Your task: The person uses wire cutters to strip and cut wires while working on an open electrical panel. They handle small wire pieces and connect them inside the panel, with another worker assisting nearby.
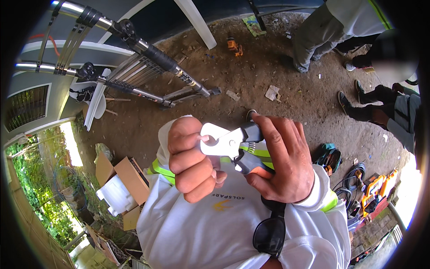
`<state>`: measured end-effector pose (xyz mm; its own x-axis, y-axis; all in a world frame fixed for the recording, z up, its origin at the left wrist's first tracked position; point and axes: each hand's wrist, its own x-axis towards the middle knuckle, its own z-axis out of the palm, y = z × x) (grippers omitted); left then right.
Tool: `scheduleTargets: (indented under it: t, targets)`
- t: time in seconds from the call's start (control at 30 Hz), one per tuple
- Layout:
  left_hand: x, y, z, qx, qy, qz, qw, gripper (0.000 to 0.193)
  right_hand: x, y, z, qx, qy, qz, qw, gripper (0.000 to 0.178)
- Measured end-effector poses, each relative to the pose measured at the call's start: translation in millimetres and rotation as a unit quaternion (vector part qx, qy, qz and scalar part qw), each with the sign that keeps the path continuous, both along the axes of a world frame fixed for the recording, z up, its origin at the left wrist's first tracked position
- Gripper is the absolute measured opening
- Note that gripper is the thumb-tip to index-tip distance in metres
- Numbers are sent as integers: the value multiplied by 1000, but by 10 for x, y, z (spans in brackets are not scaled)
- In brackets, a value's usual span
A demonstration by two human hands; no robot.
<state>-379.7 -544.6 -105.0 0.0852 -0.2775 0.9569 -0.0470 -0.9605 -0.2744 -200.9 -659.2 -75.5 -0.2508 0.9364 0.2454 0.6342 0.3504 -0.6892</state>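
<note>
My right hand (289,159) grips a pair of cable cutters (221,142) by the black and orange handles, in front of my chest. The handles are spread, and a spring shows between them. The cutter's flat silver jaws point left, with a rounded notch between them. My left hand (190,157) is closed with its fingers curled, right against the jaws. A fingertip lies at the notch. Whatever the left fingers hold, if anything, is hidden. Dark sunglasses (268,235) hang from the front of my white shirt (192,237), below the right hand.
A folded telescopic ladder (156,58) leans at the upper left. An orange power tool (234,46) lies on the dirt floor ahead. An open cardboard box (132,179) stands at left. Orange cases (374,188) and coiled cables (351,179) lie at right. Other people (320,33) stand at upper right.
</note>
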Motion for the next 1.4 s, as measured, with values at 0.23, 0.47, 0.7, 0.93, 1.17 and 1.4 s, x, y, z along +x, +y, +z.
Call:
scheduleTargets:
  t: [0.23,0.47,0.7,0.93,1.17,1.4]
  targets:
    - [-223,99,111,52,137,35,989,16,16,-36,129,-16,12,-7,1000,83]
    - [-467,-37,398,79,398,199,892,21,12,-18,216,8,-14,-41,999,86]
    - [-458,-224,545,140,510,321,786,31,48,-31,370,-20,-80,-49,995,86]
    - [-537,-280,712,173,567,327,736,21,65,-30,343,-31,-62,-33,997,81]
    - [-538,-307,788,190,600,325,705,23,138,-40,348,-30,-53,3,998,79]
    - [-520,-354,818,217,594,370,681,25,212,-53,414,-68,-36,29,997,78]
